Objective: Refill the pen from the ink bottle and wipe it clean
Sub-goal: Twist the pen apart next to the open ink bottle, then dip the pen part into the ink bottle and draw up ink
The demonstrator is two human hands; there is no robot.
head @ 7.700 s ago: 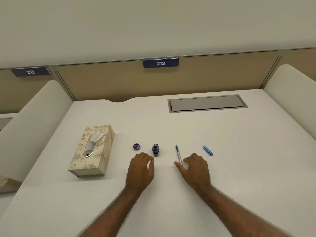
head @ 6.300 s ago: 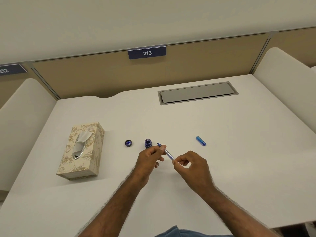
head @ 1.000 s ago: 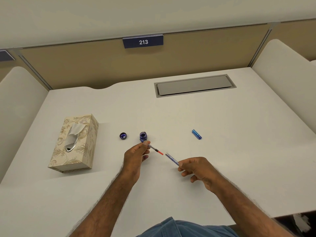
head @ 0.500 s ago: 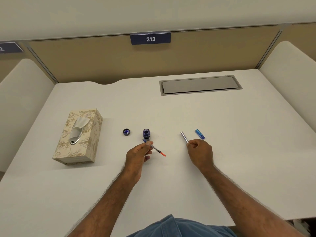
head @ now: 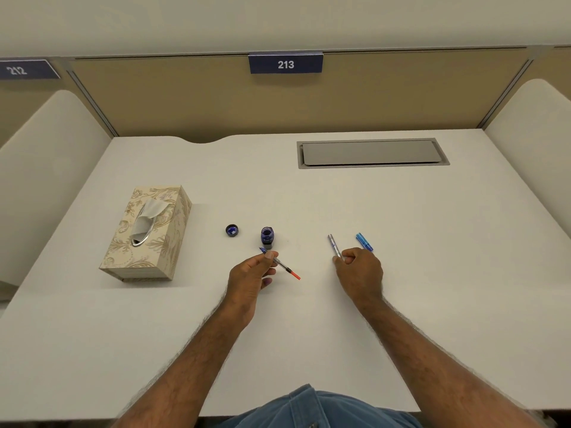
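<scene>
The pen is apart in two pieces, so the step in hand is readying the inner section for filling. The left hand (head: 251, 274) pinches the nib section with its converter (head: 279, 263) between thumb and fingertips; the nib points toward 11 o'clock, just short of the open ink bottle (head: 267, 236), and the red converter end points toward 4 o'clock. The right hand (head: 358, 267) is curled around the lower end of the pen barrel (head: 334, 245), which lies at or just above the table (head: 401, 227), its free end pointing to 12 o'clock. Whether that hand is setting it down or lifting it, I cannot tell. The blue pen cap (head: 364, 241) lies just beside the barrel at its 3 o'clock. The bottle's lid (head: 231, 230) sits at 9 o'clock from the bottle, and the tissue box (head: 148, 233) farther out the same way.

The next move, I judge, calls for parting with the barrel, dipping the nib straight down into the bottle's narrow mouth, and working the converter's red end with the freed right hand, steadying the light bottle against tipping.
</scene>
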